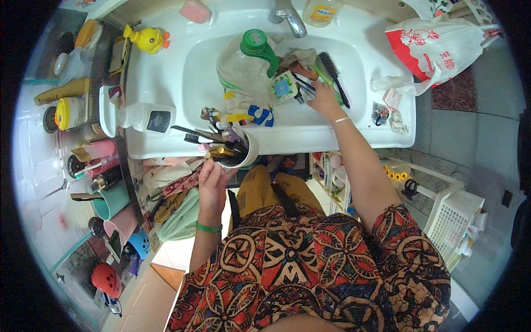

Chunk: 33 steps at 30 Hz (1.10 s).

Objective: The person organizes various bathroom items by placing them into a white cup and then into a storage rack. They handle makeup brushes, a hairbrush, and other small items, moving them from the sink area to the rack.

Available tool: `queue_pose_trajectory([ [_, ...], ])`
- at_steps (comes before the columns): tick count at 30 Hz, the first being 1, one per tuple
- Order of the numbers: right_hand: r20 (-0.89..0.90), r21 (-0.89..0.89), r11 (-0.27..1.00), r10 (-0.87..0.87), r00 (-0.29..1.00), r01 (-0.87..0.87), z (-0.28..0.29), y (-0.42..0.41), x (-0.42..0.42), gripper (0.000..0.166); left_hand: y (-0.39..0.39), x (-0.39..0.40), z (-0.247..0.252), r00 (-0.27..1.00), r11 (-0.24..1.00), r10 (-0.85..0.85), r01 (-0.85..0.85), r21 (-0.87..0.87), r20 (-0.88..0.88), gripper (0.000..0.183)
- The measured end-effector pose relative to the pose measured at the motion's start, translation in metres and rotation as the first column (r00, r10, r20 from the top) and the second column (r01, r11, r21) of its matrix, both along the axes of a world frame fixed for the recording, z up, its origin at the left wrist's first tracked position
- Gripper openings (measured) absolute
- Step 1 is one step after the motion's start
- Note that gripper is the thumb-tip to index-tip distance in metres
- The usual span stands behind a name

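Note:
My left hand [213, 180] grips a white cup [254, 145] at the sink's front edge. Makeup brushes [222, 151], a black comb [193, 130] and other slim items stick out of it. Inside the white washbasin [199, 74], the fingers of my right hand [325, 99] reach down onto slim dark pen-like items [305, 83]; whether they grip one is unclear. Just right of these fingers lies a green-backed hairbrush [328, 66] with black bristles. To their left are a green-and-white packet [284, 88] and a large clear plastic jug [240, 66] with a green cap and handle.
Behind the basin stand a chrome faucet [290, 18], pink soap [195, 11] and a soap bottle [321, 12]. A yellow duck toy [149, 39] and spray bottle [145, 117] occupy the left rim. A white-and-red plastic bag [435, 54] and small packets [392, 99] sit at right.

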State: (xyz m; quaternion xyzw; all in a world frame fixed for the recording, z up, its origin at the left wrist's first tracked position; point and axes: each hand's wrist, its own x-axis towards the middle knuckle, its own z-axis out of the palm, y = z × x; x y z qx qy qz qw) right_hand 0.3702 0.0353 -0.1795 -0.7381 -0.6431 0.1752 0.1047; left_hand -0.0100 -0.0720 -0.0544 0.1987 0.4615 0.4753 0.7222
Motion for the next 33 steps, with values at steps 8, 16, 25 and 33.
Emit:
queue_pose_trajectory([
  [8, -0.005, -0.164, 0.978, -0.13, 0.991, 0.128, -0.006, 0.033, -0.061, 0.078, -0.012, -0.006, -0.01, 0.997, 0.998, -0.068, 0.068, 0.007, -0.029, 0.033],
  [16, -0.429, -0.245, 0.956, -0.254, 0.867, 0.159, 0.007, 0.01, -0.041, 0.058, -0.006, 0.009, -0.005, 0.99, 0.993, -0.111, 0.115, 0.035, -0.092, 0.032],
  [25, -0.863, -0.504, 0.841, -0.499, -0.078, 0.196, 0.092, -0.078, 0.015, 0.045, 0.006, 0.017, -0.004, 0.992, 0.993, -0.108, 0.11, 0.037, -0.069, 0.018],
  [33, -0.859, -0.51, 0.781, -0.442, -0.257, 0.361, 0.15, -0.126, 0.043, 0.047, 0.021, 0.021, -0.005, 0.98, 0.979, -0.195, 0.197, 0.05, -0.05, 0.012],
])
